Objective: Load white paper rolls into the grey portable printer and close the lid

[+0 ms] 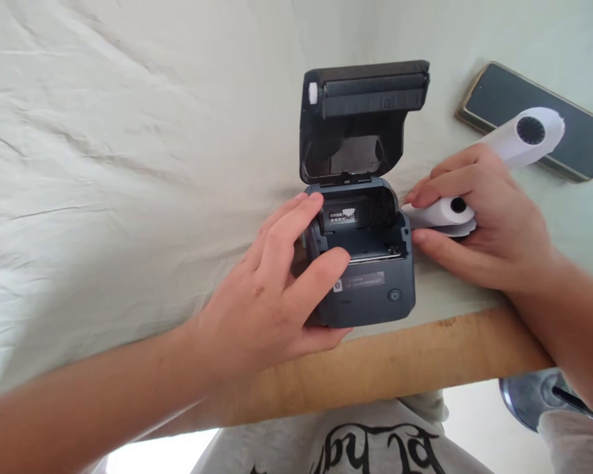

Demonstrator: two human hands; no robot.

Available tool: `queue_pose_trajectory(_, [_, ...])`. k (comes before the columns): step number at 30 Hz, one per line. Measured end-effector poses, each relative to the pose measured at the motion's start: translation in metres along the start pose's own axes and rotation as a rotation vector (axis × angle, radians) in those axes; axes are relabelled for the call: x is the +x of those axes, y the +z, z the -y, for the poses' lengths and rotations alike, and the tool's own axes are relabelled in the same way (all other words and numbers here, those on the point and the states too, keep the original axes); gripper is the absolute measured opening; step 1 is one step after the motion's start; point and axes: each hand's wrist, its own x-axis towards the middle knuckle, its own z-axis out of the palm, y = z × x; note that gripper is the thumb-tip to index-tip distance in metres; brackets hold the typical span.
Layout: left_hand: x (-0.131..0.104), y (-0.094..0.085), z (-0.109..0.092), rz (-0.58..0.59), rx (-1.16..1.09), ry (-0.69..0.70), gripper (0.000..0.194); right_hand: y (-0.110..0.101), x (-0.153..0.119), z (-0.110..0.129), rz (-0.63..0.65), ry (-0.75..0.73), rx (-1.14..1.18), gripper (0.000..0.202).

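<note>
My left hand [271, 289] grips a dark, compact thermal printer [368, 309] along its left side, thumb over the front rim and fingers on the back corner. The printer's lid [353, 131] stands hinged up, with a black roller and a white gear on it. Inside, the paper bay is bare apart from a small label. Just right of the printer, my right hand [499, 224] pinches a small white paper roll [437, 212] between thumb and fingers. One end of that roll is close to the printer's right side; I cannot tell whether they touch.
A larger white paper roll [507, 141] lies beyond my right hand, overlapping a phone [568, 112] in a gold-edged case. Pale wrinkled cloth [128, 164] covers the surface. A wooden edge [425, 355] runs along the near side, with a printed shirt [366, 441] below it.
</note>
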Motion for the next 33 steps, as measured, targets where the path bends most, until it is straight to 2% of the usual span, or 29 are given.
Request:
queue_pose_trajectory(2, [0.000, 0.001, 0.000, -0.005, 0.028, 0.024, 0.046, 0.001, 0.002, 0.001, -0.060, 0.032, -0.042, 0.018])
queue_pose_trajectory(7, [-0.001, 0.000, 0.000, 0.003, 0.039, 0.033, 0.048, 0.008, 0.002, 0.003, -0.084, 0.045, -0.076, 0.021])
queue_pose_trajectory(11, [-0.003, 0.001, -0.001, 0.019, -0.008, 0.011, 0.057, 0.005, -0.003, 0.002, -0.097, 0.093, -0.074, 0.045])
queue_pose_trajectory(13, [-0.004, 0.003, 0.000, -0.022, -0.098, -0.012, 0.064, -0.002, -0.001, 0.006, -0.113, 0.183, -0.048, 0.059])
queue_pose_trajectory(15, [-0.005, 0.006, 0.001, -0.070, -0.229, -0.047, 0.071, -0.012, 0.007, 0.015, -0.151, 0.245, 0.016, 0.062])
queue_pose_trajectory(17, [-0.006, 0.008, 0.004, -0.066, -0.315, -0.109, 0.082, -0.019, 0.021, 0.029, -0.152, 0.195, 0.049, 0.058])
queue_pose_trajectory(19, [-0.006, 0.008, 0.006, -0.057, -0.257, -0.178, 0.096, -0.019, 0.038, 0.042, -0.077, 0.056, 0.008, 0.053])
queue_pose_trajectory(21, [-0.006, 0.004, 0.008, 0.003, -0.188, -0.260, 0.092, -0.013, 0.053, 0.050, -0.001, -0.080, -0.028, 0.048])
queue_pose_trajectory(23, [-0.005, -0.002, 0.010, 0.104, -0.167, -0.259, 0.086, -0.004, 0.063, 0.051, 0.057, -0.157, -0.039, 0.048])
queue_pose_trajectory(25, [-0.003, -0.008, 0.012, 0.179, -0.165, -0.221, 0.084, 0.002, 0.066, 0.049, 0.084, -0.149, -0.039, 0.049])
queue_pose_trajectory(27, [-0.003, -0.012, 0.014, 0.194, -0.157, -0.192, 0.084, 0.003, 0.065, 0.047, 0.071, -0.084, -0.052, 0.045])
queue_pose_trajectory(30, [-0.003, -0.010, 0.012, 0.165, -0.139, -0.179, 0.084, -0.001, 0.060, 0.046, 0.060, 0.040, -0.104, 0.036])
queue_pose_trajectory(33, [-0.005, -0.003, 0.006, 0.071, -0.137, -0.198, 0.084, -0.002, 0.056, 0.046, 0.063, 0.035, -0.073, 0.029])
